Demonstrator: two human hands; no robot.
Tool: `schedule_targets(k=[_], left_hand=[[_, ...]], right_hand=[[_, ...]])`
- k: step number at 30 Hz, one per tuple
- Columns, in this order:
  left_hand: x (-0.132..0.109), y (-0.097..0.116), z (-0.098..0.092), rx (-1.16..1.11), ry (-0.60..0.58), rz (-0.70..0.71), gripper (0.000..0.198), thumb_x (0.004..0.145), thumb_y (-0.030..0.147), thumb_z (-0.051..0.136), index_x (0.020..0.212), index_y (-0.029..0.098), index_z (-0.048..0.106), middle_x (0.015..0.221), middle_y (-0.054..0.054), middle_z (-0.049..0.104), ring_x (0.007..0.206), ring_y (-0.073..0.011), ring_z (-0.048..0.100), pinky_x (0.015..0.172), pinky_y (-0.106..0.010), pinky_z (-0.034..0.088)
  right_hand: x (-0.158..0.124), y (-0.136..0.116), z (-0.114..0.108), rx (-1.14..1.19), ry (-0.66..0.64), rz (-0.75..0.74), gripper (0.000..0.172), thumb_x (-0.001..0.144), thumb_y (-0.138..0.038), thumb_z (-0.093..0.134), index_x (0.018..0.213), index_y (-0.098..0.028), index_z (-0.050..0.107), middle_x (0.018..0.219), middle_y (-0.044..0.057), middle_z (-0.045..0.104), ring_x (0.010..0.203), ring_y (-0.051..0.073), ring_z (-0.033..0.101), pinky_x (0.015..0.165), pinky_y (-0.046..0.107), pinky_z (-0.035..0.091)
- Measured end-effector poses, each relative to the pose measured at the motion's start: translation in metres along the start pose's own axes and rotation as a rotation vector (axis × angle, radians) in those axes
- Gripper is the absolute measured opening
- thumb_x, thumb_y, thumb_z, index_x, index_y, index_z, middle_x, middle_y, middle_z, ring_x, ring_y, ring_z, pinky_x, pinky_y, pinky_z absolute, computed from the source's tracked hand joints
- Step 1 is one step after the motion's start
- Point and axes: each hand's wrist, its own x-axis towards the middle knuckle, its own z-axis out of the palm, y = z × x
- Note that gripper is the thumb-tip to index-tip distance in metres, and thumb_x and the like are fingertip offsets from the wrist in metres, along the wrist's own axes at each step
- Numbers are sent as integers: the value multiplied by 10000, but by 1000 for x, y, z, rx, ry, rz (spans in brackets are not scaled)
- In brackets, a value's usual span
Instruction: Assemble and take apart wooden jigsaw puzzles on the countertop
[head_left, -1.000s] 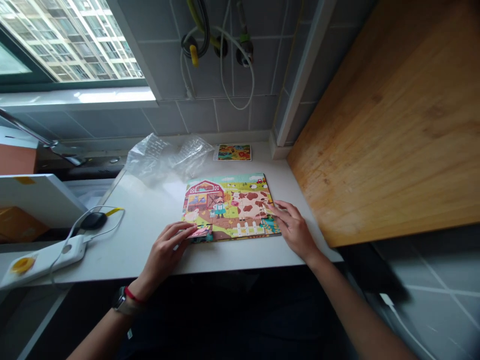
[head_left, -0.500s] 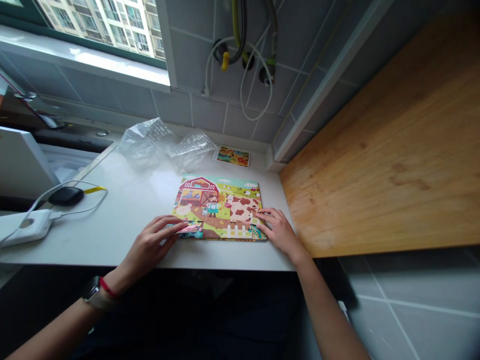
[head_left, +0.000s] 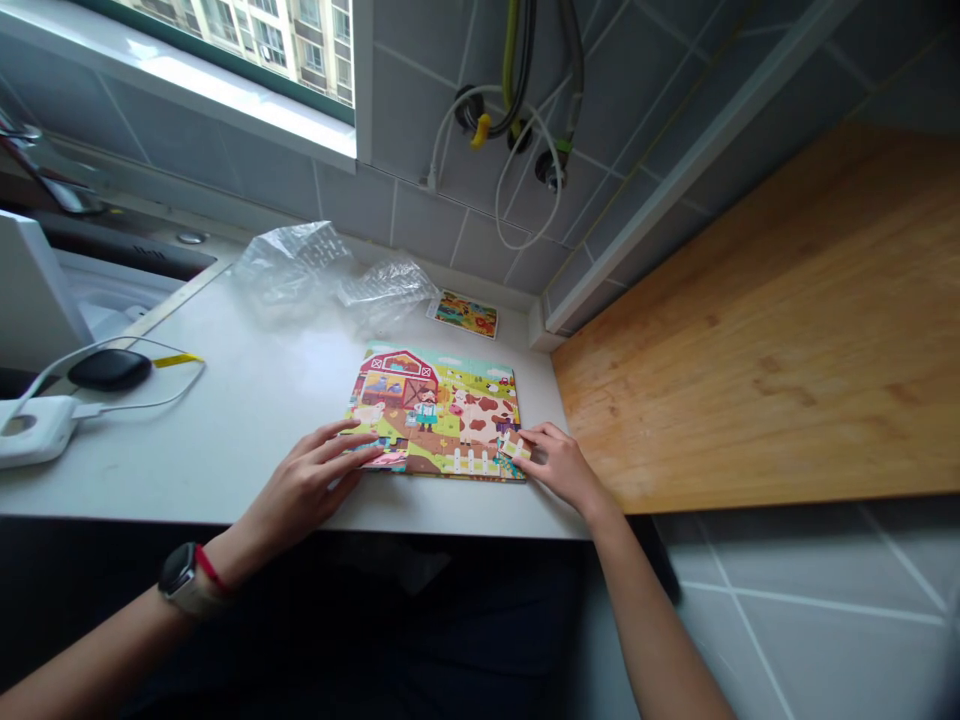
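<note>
A colourful farm jigsaw puzzle (head_left: 439, 405) with a red barn and a spotted cow lies on the white counter (head_left: 247, 420). My left hand (head_left: 307, 485) rests at the puzzle's near left corner, fingers stretched out flat, fingertips on a pink-toned piece (head_left: 390, 458). My right hand (head_left: 559, 465) is at the near right corner, its fingers pinching a small puzzle piece (head_left: 514, 447) lifted at the edge. A watch and a red band sit on my left wrist.
Crumpled clear plastic wrap (head_left: 322, 275) and a small picture card (head_left: 466, 313) lie behind the puzzle. A white device with a cable (head_left: 34, 432) and a black puck (head_left: 109, 369) sit at the left. A wooden board (head_left: 765, 340) stands on the right.
The camera view swung to the left and down. My right hand drew back toward the near right corner and now pinches a piece. The left hand stays at the near left corner.
</note>
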Motion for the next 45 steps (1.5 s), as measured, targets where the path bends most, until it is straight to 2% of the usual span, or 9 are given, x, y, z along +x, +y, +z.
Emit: schedule_targets(k=[6,13,19,26,30,34,38,45], left_hand=[[-1,0,0,-25,-8,-23,316,1021,228,593,1284,323,739,1308,-29,760,1305,-280,647,1056,-460,586],[-2,2,-1,-54,53,-48,347,1031,244,571,1340,298,720,1297,-45,771,1321,-283,664,1047,-441,606],[-3,0,2,-35,72,-57,316,1039,248,568,1301,280,740,1288,-51,775,1359,-300,636,1054,-464,603],[-3,-2,4,-31,42,-69,306,1048,291,555,1277,287,758,1274,-60,776,1326,-301,647,1051,-483,608],[-1,-1,3,-40,46,-65,311,1055,286,544,1289,290,749,1284,-64,769,1317,-299,641,1043,-487,608],[-1,-1,2,-36,25,-73,314,1059,273,536,1299,282,738,1303,-62,760,1317,-305,633,1030,-492,608],[-1,0,1,-49,32,-69,319,1061,258,526,1302,284,734,1313,-53,756,1325,-299,624,1045,-485,595],[-3,-1,3,-44,19,-54,316,1062,258,516,1276,290,746,1316,-52,753,1321,-296,627,1049,-474,585]], right_hand=[[-2,-7,-2,-29,-71,40,442,863,-276,819,1289,-183,750,1172,119,728,1080,261,722,1008,399,585],[-4,-13,-5,-116,-29,-19,367,874,-255,781,1234,-188,770,1107,117,761,1046,268,733,968,412,609],[-9,-34,-16,-45,-19,-76,389,908,-293,762,1289,-216,740,1175,106,748,1094,258,726,1019,409,596],[-4,-56,7,-45,-80,-152,325,921,-287,763,1242,-240,759,1204,106,718,1161,264,703,1050,410,587],[-1,-61,16,-113,-134,-135,302,903,-239,773,1205,-250,770,1251,103,707,1222,281,675,1075,434,575],[-1,-67,16,-186,-178,-102,393,899,-233,773,1289,-254,731,1265,102,695,1155,275,711,1006,413,610],[0,-71,15,-274,-208,-124,366,945,-252,717,1311,-258,720,1223,106,708,1047,258,748,918,385,634],[1,-71,10,-257,-198,-172,412,921,-151,637,1311,-257,717,1275,90,737,1099,239,750,983,351,616]])
